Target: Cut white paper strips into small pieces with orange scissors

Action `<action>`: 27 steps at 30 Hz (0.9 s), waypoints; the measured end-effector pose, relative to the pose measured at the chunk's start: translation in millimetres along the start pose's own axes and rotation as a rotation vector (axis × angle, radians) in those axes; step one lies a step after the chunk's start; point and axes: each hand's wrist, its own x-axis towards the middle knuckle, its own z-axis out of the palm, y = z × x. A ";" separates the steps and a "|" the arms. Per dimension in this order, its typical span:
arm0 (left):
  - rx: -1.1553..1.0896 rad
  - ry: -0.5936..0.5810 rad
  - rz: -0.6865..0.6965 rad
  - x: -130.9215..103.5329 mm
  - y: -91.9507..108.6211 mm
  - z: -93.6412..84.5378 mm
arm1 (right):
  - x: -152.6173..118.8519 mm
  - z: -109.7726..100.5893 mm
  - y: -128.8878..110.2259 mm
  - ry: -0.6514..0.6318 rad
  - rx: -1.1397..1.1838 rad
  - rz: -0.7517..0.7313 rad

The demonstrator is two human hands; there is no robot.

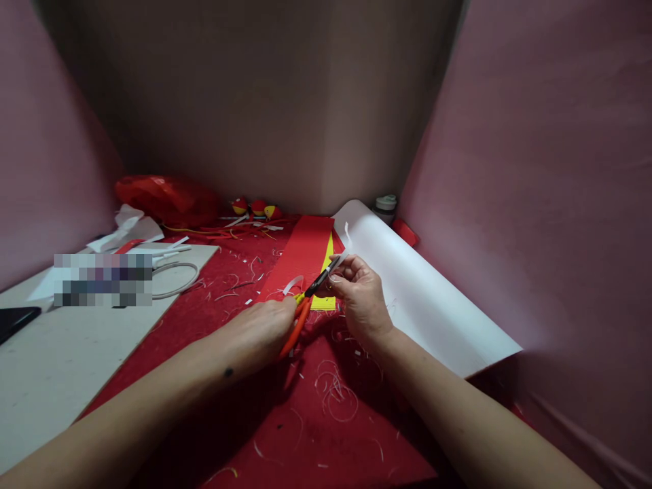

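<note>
Gripping one pair of scissors [305, 302], left hand [265, 333], right hand [359, 295] pinching one white strip [340, 259]

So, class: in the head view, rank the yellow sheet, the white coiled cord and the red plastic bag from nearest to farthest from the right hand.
From the right hand:
1. Yellow sheet, just beside it, to the left.
2. White coiled cord, left, on the grey board.
3. Red plastic bag, far left, at the back wall.
</note>
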 end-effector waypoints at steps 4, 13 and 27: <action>0.171 0.000 -0.019 -0.3 10.7 -2.5 | -4.4 5.4 -1.2 -0.041 -0.054 0.044; 0.333 0.294 -0.245 7.6 11.2 -43.6 | 0.9 -1.1 -5.6 0.037 -0.081 0.030; -0.579 0.051 -0.122 7.6 29.1 -35.1 | 12.4 -9.8 -18.8 0.062 0.037 0.004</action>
